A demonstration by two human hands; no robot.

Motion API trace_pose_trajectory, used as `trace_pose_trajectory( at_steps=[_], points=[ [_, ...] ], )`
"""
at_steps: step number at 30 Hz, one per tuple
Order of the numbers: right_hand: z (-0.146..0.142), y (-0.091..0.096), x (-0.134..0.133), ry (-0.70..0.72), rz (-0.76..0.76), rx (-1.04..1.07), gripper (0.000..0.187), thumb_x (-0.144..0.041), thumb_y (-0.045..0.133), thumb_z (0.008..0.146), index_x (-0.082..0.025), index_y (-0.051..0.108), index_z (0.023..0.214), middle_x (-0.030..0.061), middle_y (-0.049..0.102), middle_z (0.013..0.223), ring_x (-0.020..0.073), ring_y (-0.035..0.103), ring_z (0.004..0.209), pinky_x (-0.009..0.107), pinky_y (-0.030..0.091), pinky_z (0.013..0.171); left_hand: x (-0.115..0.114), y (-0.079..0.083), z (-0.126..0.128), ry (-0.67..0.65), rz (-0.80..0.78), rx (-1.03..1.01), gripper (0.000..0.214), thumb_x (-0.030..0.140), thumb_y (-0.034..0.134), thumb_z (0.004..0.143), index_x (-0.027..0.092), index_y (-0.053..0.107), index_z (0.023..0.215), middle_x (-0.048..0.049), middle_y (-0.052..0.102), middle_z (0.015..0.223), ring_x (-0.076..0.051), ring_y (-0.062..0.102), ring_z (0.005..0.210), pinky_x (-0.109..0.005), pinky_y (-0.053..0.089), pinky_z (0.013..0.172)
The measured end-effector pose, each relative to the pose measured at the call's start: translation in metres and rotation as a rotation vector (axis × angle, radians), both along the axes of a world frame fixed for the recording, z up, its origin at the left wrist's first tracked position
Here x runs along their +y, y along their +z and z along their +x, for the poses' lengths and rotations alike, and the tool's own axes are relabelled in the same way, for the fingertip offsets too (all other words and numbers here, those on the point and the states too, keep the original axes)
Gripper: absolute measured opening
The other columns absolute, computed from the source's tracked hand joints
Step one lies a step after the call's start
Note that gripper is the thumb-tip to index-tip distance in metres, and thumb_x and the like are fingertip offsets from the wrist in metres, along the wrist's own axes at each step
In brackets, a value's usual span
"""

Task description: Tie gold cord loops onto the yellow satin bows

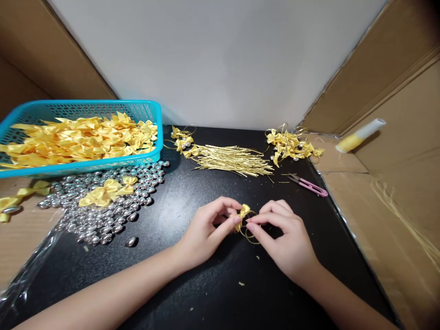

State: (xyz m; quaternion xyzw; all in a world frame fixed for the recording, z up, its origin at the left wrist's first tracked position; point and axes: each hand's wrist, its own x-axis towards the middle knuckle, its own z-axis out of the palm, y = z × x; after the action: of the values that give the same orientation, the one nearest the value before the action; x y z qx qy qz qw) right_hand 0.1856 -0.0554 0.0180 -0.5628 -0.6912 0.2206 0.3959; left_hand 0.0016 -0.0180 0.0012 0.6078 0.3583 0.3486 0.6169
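Black tabletop (213,298): its far edge meets a smooth pale-grey panel (213,64); its right edge slants down beside brown cardboard (364,206).
Yellow satin bow (244,211): between the two hands, near the middle of the tabletop, with a thin gold cord (252,239) looping below it.
Left hand (209,229): thumb and fingertips pinching the bow.
Right hand (287,236): thumb and forefinger pinched together on the cord, just beside the bow.
Elbow room: dark surface shows on either side — leftward to a spread of shiny silver beads (99,224), rightward to the slanting edge.
Beyond the fingers: a long bundle of glittery gold strips (233,160), a cluster of corded yellow bows (290,144) at its right and a smaller one (182,140) at its left.
Near the right edge: pink-handled metal snips (309,184), blades toward the strips.
Far left: a turquoise plastic basket (160,133) heaped with yellow bows (89,137) — its near rim just behind the beads.
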Motion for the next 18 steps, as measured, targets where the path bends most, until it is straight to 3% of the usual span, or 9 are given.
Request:
trace_pose_trajectory(
  at_steps=[4,8,13,18],
  points=[
    [0.007,0.000,0.003,-0.029,-0.116,0.195,0.006,-0.025,0.071,0.079,-0.025,0.076,0.075,0.0047,0.068,0.089,0.0199,0.062,0.089,0.035,0.049,0.079,0.004,-0.001,-0.001,-0.038,-0.089,-0.040,0.016,0.026,0.063,0.089,0.016,0.059,0.100,-0.0012,0.060,0.084,-0.010,0.056,0.075,-0.021,0.046,0.067],
    [0.004,-0.003,0.005,0.008,-0.223,0.239,0.006,-0.025,0.072,0.076,-0.026,0.078,0.075,0.0061,0.072,0.109,0.0233,0.066,0.102,0.038,0.050,0.091,0.005,0.000,-0.001,-0.115,-0.129,-0.071,0.015,0.023,0.063,0.088,0.017,0.053,0.098,0.0011,0.056,0.080,-0.010,0.054,0.072,-0.024,0.046,0.068],
    [-0.003,-0.002,0.004,0.050,-0.183,0.258,0.007,-0.018,0.073,0.076,-0.022,0.078,0.073,0.0041,0.076,0.083,0.0167,0.072,0.076,0.026,0.056,0.072,0.001,0.002,0.003,-0.101,-0.204,-0.097,0.019,0.023,0.065,0.085,0.016,0.051,0.097,0.0024,0.055,0.076,-0.010,0.055,0.069,-0.025,0.047,0.068],
    [-0.007,0.000,0.001,0.005,0.008,0.158,0.012,-0.009,0.070,0.077,-0.018,0.076,0.073,0.0034,0.073,0.076,0.0132,0.070,0.068,0.021,0.055,0.065,0.002,0.007,0.007,-0.002,-0.542,-0.122,0.035,0.031,0.076,0.076,0.015,0.053,0.098,0.0009,0.060,0.075,-0.014,0.063,0.071,-0.027,0.053,0.065]
  ],
)
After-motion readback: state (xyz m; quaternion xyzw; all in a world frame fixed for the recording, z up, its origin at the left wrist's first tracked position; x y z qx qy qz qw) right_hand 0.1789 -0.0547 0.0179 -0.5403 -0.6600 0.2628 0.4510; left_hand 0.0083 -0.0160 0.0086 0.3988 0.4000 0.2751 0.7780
